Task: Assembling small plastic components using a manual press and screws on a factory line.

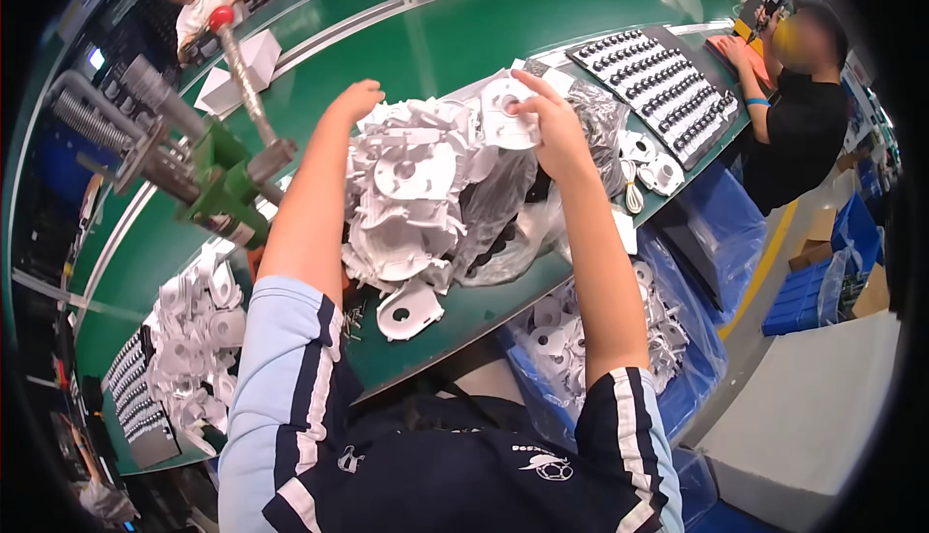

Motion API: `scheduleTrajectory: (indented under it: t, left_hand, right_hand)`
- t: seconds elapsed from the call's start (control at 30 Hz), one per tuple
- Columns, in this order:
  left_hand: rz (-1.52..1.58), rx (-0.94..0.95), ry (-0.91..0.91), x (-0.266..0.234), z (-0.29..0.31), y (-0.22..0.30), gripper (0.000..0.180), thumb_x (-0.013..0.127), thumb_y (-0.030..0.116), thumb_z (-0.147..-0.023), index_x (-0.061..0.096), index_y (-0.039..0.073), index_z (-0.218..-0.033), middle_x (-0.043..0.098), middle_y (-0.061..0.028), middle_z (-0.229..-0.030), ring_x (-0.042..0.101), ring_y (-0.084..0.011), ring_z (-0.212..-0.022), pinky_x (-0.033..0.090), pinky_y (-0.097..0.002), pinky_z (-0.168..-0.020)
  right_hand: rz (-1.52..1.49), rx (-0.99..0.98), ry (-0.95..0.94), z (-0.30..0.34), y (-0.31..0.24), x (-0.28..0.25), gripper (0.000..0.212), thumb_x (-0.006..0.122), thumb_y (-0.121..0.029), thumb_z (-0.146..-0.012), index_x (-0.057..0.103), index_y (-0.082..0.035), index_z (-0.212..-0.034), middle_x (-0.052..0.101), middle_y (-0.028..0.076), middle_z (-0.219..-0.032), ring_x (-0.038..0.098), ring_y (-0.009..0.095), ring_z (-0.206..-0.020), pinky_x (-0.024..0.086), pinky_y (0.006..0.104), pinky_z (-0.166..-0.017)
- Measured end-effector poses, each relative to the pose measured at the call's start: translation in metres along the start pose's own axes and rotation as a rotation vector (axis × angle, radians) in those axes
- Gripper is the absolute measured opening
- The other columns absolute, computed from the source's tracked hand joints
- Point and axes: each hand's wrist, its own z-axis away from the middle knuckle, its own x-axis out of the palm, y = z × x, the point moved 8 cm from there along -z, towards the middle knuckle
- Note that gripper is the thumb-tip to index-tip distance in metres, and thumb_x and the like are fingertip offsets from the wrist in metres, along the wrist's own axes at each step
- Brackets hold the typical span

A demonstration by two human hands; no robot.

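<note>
A heap of white plastic housing parts [402, 214] is piled on the green bench in front of me. My right hand [559, 132] grips a flat white plastic housing part [501, 112] with a round hole, at the heap's far right side. The thumb lies over its face, with the index finger along the upper edge. At the far left edge of the heap is my left hand [356, 103], fingers loosely apart and no part held in them. Its fingertips are partly hidden by the white pieces. One loose housing part [408, 310] rests at the heap's near edge.
A green lever press [221, 180] with a red knob stands left. Clear plastic bags [503, 228] lie beside the heap. Trays of black parts [658, 88] sit at right, near a co-worker [803, 98]. Below the bench, a blue lined bin [702, 364] holds white parts.
</note>
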Motion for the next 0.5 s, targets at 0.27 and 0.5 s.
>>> scheduleTrajectory:
  t: [0.27,0.5]
  left_hand:
    - [-0.019,-0.355,-0.616,0.029,0.045,0.010,0.064,0.056,0.041,-0.079,0.042,0.013,-0.134,0.046,-0.0230,-0.130,0.050,-0.0328,-0.116,0.042,-0.0491,-0.090]
    - [-0.133,-0.271,-0.567,0.014,0.049,0.019,0.049,0.052,0.040,-0.082,0.051,0.016,-0.125,0.059,-0.0197,-0.112,0.059,-0.0275,-0.103,0.047,-0.0439,-0.084]
  right_hand:
    - [0.751,0.046,-0.030,-0.025,0.035,0.010,0.042,0.052,-0.009,-0.076,0.057,0.003,-0.116,0.059,0.002,-0.081,0.052,0.009,-0.066,0.043,0.0225,-0.057]
    - [0.863,-0.103,0.002,-0.017,0.032,0.002,0.037,0.053,-0.011,-0.080,0.058,0.002,-0.113,0.061,0.004,-0.079,0.054,0.009,-0.066,0.045,0.0241,-0.059]
